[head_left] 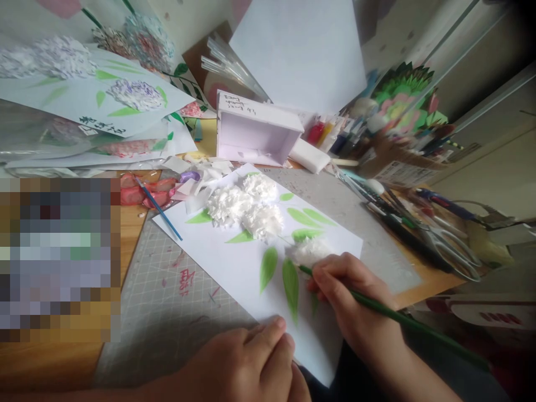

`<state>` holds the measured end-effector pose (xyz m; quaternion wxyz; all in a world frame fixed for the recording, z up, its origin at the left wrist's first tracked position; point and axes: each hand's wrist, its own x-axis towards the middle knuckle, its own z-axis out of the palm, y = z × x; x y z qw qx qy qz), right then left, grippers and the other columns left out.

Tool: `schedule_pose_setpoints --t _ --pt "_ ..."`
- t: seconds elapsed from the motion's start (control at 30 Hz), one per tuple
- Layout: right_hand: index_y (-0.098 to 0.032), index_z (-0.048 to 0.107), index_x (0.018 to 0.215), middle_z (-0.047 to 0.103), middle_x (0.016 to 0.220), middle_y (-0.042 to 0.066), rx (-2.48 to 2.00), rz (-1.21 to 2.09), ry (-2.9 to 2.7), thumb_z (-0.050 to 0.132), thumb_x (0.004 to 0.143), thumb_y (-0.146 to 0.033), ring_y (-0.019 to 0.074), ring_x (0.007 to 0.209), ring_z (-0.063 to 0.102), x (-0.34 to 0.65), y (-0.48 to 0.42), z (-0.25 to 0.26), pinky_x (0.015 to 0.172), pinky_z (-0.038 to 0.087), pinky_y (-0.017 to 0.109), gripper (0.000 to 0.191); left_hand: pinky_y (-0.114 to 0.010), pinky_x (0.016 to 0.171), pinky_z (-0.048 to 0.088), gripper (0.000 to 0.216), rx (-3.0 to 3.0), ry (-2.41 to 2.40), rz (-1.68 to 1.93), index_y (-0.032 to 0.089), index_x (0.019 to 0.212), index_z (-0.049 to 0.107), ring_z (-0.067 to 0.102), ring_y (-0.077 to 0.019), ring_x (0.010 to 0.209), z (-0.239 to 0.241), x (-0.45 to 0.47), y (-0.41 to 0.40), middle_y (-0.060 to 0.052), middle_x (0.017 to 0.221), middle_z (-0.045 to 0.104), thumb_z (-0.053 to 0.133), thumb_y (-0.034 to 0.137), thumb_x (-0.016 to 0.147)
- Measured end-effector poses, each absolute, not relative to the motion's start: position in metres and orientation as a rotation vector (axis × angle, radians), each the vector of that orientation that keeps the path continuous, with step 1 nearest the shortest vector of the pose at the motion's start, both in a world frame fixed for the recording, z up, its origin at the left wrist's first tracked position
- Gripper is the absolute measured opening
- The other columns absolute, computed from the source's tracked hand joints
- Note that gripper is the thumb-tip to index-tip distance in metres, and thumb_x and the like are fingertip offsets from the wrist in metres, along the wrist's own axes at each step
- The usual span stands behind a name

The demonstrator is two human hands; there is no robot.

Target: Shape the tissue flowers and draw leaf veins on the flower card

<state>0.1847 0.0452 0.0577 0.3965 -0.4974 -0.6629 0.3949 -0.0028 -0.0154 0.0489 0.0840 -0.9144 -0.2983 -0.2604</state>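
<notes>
A white sheet (218,251) lies on a grey cutting mat (167,312). White crumpled-paper flowers (247,206) and painted green leaves (276,268) cover it. My right hand (352,301) is closed round a green paintbrush (402,318), whose tip touches the sheet beside a leaf. With its fingers curled, my left hand (251,363) presses down the sheet's near edge.
A blue-handled brush (159,209) rests at the sheet's left corner by red paint pots (142,192). An open white box (255,131) stands behind. Finished flower pictures (84,95) pile at the left. Scissors (448,251), pens and paint tubes crowd the right.
</notes>
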Motion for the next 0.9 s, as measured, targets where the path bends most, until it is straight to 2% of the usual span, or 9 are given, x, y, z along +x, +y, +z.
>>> schedule_pose_setpoints --t 0.17,0.27,0.37,0.6,0.67,0.8,0.9 --pt "-0.02 0.049 0.06 0.055 0.059 -0.002 -1.182 1.045 -1.728 0.054 0.083 -0.018 0.0122 0.054 0.052 0.186 0.044 0.059 0.052 0.041 0.025 0.023 -0.026 0.061 0.06 0.019 -2.739 -0.892 -0.749 0.017 0.086 0.061 0.068 -0.02 0.086 0.049 -0.004 -0.017 -0.001 0.093 0.07 0.055 0.001 0.077" --pt "-0.019 0.052 0.062 0.056 0.062 -0.001 -1.218 0.956 -1.722 0.056 0.082 -0.018 0.012 0.055 0.052 0.189 0.042 0.059 0.05 0.04 0.024 0.021 -0.028 0.059 0.059 0.017 -2.706 -0.944 -0.836 0.017 0.085 0.061 0.068 -0.0202 0.083 0.048 -0.002 -0.021 -0.001 0.089 0.071 0.052 0.003 0.079" --pt "-0.019 0.05 0.059 0.056 0.06 -0.002 -1.176 1.021 -1.725 0.056 0.082 -0.016 0.0114 0.055 0.052 0.191 0.04 0.06 0.05 0.04 0.024 0.024 -0.03 0.06 0.058 0.017 -2.674 -1.014 -0.911 0.017 0.084 0.061 0.068 -0.0199 0.08 0.046 0.002 -0.024 0.0 0.088 0.071 0.05 0.005 0.081" --pt "-0.019 0.049 0.058 0.056 0.059 -0.002 -1.189 1.059 -1.682 0.055 0.081 -0.013 0.0105 0.053 0.051 0.191 0.04 0.063 0.049 0.04 0.023 0.025 -0.032 0.06 0.057 0.018 -2.689 -1.019 -0.9 0.017 0.086 0.062 0.067 -0.0222 0.085 0.046 0.003 -0.023 -0.003 0.091 0.07 0.045 0.011 0.084" --pt "-0.02 0.05 0.058 0.056 0.059 -0.002 -1.201 1.072 -1.659 0.055 0.08 -0.012 0.0111 0.054 0.052 0.193 0.039 0.064 0.053 0.043 0.024 0.024 -0.032 0.06 0.057 0.017 -2.681 -1.025 -0.885 0.017 0.086 0.063 0.067 -0.0221 0.085 0.049 0.002 -0.023 -0.003 0.092 0.07 0.047 0.01 0.083" --pt "-0.021 0.049 0.056 0.054 0.054 -0.002 -1.084 1.311 -1.65 0.055 0.079 -0.013 0.0162 0.062 0.059 0.2 0.037 0.065 0.068 0.049 0.032 0.025 -0.034 0.066 0.058 0.016 -2.732 -1.063 -0.827 0.016 0.087 0.064 0.066 -0.0224 0.088 0.053 0.003 -0.022 -0.004 0.095 0.07 0.048 0.012 0.083" --pt "-0.021 0.05 0.058 0.056 0.056 -0.001 -1.095 1.295 -1.684 0.056 0.08 -0.014 0.0177 0.066 0.061 0.201 0.036 0.066 0.065 0.049 0.032 0.024 -0.035 0.069 0.058 0.015 -2.742 -1.061 -0.816 0.016 0.088 0.064 0.066 -0.0224 0.09 0.053 0.004 -0.022 -0.004 0.097 0.069 0.05 0.013 0.082"
